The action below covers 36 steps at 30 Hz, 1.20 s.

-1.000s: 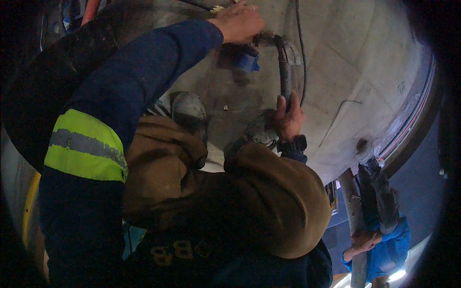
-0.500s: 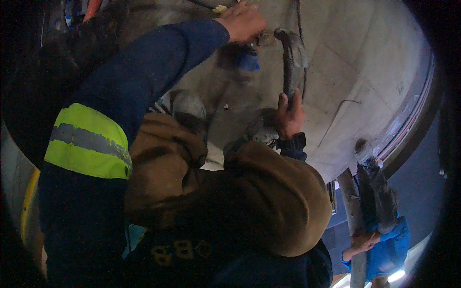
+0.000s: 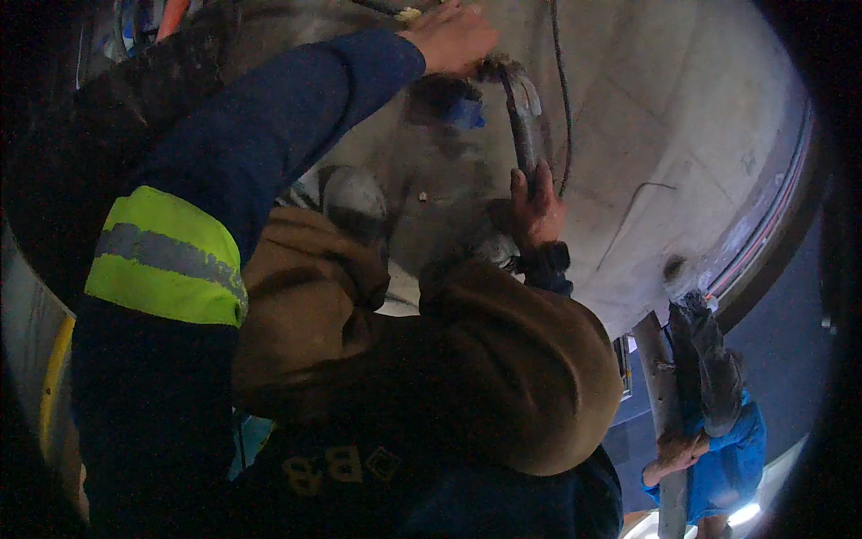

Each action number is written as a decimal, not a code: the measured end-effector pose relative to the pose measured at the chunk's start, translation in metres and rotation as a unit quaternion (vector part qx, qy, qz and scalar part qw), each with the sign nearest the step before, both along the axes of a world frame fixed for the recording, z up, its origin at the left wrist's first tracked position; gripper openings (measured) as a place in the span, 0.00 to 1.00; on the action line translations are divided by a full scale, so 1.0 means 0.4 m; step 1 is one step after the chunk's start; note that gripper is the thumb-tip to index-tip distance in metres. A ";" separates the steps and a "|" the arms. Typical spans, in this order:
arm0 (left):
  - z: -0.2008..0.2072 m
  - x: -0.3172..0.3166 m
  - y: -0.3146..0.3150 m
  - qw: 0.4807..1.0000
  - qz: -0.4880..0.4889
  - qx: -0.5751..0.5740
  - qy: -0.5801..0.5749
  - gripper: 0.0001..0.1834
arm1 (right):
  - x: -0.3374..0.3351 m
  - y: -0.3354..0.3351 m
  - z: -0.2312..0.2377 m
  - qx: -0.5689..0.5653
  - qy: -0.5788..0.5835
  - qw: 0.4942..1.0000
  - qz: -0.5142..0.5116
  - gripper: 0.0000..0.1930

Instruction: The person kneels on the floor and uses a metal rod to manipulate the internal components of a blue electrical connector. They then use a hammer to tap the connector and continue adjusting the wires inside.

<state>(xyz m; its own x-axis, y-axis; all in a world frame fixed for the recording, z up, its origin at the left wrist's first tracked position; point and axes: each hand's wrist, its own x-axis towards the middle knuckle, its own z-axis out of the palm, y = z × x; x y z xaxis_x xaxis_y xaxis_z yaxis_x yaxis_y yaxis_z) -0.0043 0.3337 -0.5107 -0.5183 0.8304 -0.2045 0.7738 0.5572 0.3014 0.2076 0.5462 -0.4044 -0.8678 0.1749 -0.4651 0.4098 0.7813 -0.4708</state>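
My left hand (image 3: 452, 40) is closed at the top of the head view, its fingertips down on the rough grey surface. Whatever it grips is hidden behind the fingers. A small pale yellow piece (image 3: 409, 14) shows beside it. Lower and to the right, my right hand (image 3: 539, 211) is wrapped round the lower end of a dark hammer-like tool (image 3: 521, 117). The tool's bent upper end reaches left, close to my left hand. A blue scrap (image 3: 465, 113) lies just below the left hand.
Two dusty grey shoes (image 3: 355, 199) stand under my brown-trousered knees. A dark cable (image 3: 562, 99) runs right of the tool, and a thin bent wire (image 3: 639, 187) lies beyond. At lower right, a person in blue (image 3: 732, 467) grips a grey post (image 3: 660, 377).
The tool's bent end has moved left, nearer my left hand, and my right hand has shifted slightly with it. My left hand stays nearly in place.
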 end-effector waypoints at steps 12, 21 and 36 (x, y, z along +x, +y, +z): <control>-0.034 -0.013 -0.003 0.998 0.011 0.054 0.023 0.13 | 0.008 0.008 -0.023 -0.024 0.028 0.999 0.011 0.25; 0.197 -0.024 0.022 0.992 -0.020 -0.021 -0.122 0.09 | 0.104 0.130 -0.051 0.108 0.216 0.958 -0.154 0.16; 0.773 0.092 -0.118 0.985 0.008 0.170 -0.022 0.09 | -0.243 -0.024 0.433 -0.136 0.307 0.921 0.199 0.20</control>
